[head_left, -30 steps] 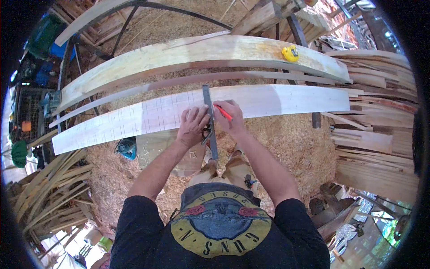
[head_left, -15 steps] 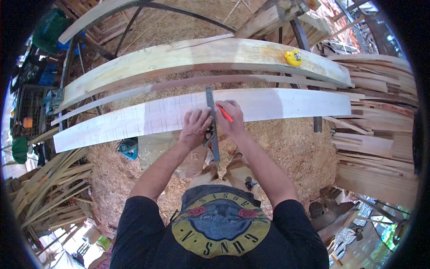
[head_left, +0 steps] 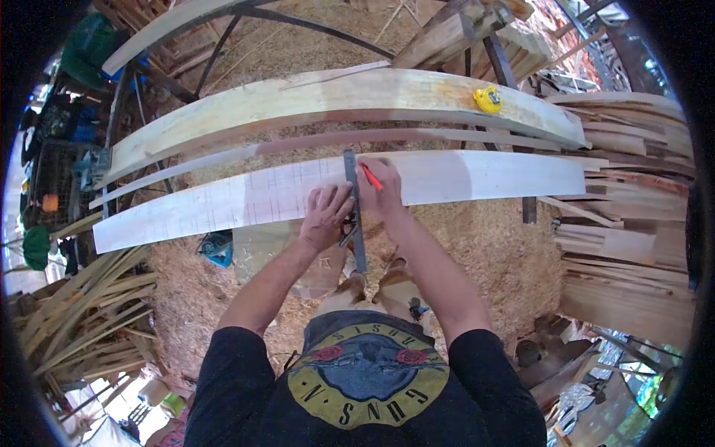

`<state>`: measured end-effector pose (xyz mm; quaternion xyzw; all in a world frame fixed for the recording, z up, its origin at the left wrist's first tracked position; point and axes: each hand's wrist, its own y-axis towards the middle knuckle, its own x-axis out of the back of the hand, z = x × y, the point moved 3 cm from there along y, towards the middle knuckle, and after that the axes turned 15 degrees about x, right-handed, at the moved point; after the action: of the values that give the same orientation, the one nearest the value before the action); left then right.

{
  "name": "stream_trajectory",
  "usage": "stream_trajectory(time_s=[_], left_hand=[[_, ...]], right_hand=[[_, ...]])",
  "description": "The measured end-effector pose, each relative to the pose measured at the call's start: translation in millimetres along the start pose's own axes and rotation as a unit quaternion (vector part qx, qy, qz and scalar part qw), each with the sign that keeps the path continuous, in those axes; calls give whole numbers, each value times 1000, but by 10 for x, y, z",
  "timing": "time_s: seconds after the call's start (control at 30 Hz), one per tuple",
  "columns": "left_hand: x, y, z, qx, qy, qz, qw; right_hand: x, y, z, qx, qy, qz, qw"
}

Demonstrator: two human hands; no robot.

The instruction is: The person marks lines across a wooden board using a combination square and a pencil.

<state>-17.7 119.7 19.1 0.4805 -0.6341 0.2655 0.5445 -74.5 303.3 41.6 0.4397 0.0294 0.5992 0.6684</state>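
Board (head_left: 320, 171), pale and gently curved, lies crosswise before the person, its far edge bowed outward. Square (head_left: 351, 170) spans it near mid-length: the blade's top end reaches the far edge, while the lower end runs well past the near edge, toward the person's legs. The left hand (head_left: 328, 212) rests on the board at the blade's left side, fingers bent over the surface and fingertips against the steel; whether the palm also grips the square's head cannot be told, since that side is hidden. The right hand (head_left: 383, 190), on the blade's other side, grasps a red pencil (head_left: 370, 177), slanted with its upper end just beside the blade; contact between lead and wood is too small to tell. Left of the square, thin lines cross the board at intervals.

Beyond the far edge, a narrow gap separates the board from a slim strip (head_left: 328, 137); a further gap, with floor visible through it, separates the strip from a thick beam (head_left: 335, 93), on which a yellow tape (head_left: 487, 100) sits toward the right end. Below the near edge, shavings (head_left: 477, 253) cover a broad space on either side of the legs. The board's right end lies beside stacked planks (head_left: 618, 242); offcuts (head_left: 89, 320) border the floor at left.
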Motion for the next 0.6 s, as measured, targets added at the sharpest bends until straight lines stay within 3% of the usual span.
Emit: stream_trajectory(time_s=[0.27, 0.4, 0.6], left_hand=[[-51, -29, 13, 3, 13, 8, 1000], [-78, -42, 37, 14, 39, 68, 997], [-123, -37, 59, 8, 34, 54, 998]], right_hand=[[68, -180, 115, 1, 2, 23, 1000], [-26, 23, -24, 8, 6, 1, 1000], [42, -158, 60, 25, 2, 19, 1000]])
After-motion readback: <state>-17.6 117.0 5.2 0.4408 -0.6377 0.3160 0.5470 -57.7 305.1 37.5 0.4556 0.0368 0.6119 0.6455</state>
